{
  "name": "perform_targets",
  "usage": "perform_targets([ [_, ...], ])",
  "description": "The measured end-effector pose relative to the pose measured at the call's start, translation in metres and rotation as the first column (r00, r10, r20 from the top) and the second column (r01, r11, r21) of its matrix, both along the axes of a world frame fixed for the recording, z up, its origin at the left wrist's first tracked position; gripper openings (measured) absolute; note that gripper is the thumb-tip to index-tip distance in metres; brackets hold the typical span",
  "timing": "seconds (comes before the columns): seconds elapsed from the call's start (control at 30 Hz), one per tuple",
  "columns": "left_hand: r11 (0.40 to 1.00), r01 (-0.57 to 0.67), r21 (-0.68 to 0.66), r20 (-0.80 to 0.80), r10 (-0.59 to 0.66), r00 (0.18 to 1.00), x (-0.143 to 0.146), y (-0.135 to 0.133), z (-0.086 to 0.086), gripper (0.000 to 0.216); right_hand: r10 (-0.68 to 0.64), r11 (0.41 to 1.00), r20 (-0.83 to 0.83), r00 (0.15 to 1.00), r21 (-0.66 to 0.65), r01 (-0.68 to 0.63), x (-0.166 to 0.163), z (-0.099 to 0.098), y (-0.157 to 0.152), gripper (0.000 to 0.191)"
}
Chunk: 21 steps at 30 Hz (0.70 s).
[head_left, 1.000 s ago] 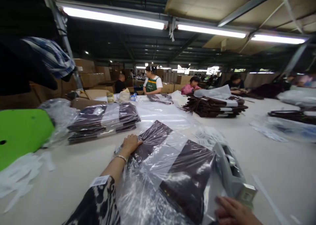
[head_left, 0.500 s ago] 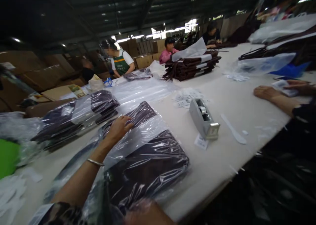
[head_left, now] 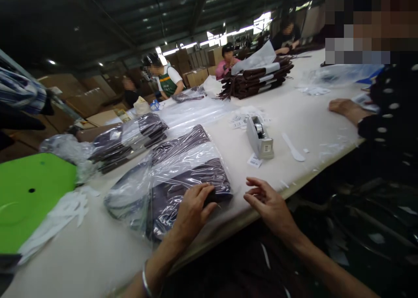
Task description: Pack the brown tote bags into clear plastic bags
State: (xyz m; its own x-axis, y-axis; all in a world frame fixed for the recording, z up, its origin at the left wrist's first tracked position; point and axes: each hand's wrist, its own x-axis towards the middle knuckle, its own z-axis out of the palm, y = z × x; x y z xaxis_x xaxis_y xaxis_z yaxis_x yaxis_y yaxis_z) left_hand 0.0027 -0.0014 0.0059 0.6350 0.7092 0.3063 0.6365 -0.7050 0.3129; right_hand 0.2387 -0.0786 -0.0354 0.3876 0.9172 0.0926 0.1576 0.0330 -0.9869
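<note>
Two hands are at work, apart from each other. The left hand (head_left: 194,207) lies palm-down on the near right corner of one clear plastic bag of folded dark-brown cloth (head_left: 187,169), which rests flat on the white table (head_left: 81,250) near its front edge. The fingers are loosely bent and grip nothing that can be seen. The right hand (head_left: 267,200), at three o'clock from the left, hovers over the table edge with fingers spread and empty.

At one o'clock from the bag stands one grey tape dispenser (head_left: 259,137). At eleven o'clock lies one stack of bagged dark cloth (head_left: 130,137), and at nine o'clock one bright green plastic board (head_left: 29,198). A co-worker's hand (head_left: 346,108) rests at two o'clock.
</note>
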Motion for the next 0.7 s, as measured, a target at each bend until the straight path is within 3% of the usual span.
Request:
perform_targets([
  [0.17,0.989,-0.093,0.116,0.012,0.093,0.996,0.02,-0.008,-0.012,0.045,0.085,0.987,0.165,0.983,0.121,-0.106,-0.016,-0.004,0.02,0.021],
  [0.33,0.985,-0.102,0.14,0.002,0.103,0.995,0.032,-0.006,-0.017,0.043,0.062,0.923,0.352,0.934,0.337,-0.188,-0.023,-0.021,0.02,0.017],
  [0.47,0.983,-0.105,0.149,0.036,0.101,0.994,0.035,-0.003,-0.022,0.038,0.184,0.864,0.437,0.88,0.355,-0.357,-0.024,-0.029,0.027,0.022],
  [0.6,0.977,-0.112,0.18,0.035,0.107,0.994,0.036,0.001,-0.027,0.027,0.235,0.827,0.497,0.836,0.349,-0.44,-0.023,-0.027,0.036,0.023],
  [0.7,0.967,-0.118,0.224,0.058,0.107,0.993,0.037,0.004,-0.029,0.026,0.228,0.848,0.48,0.847,0.33,-0.415,-0.022,-0.029,0.042,0.018],
])
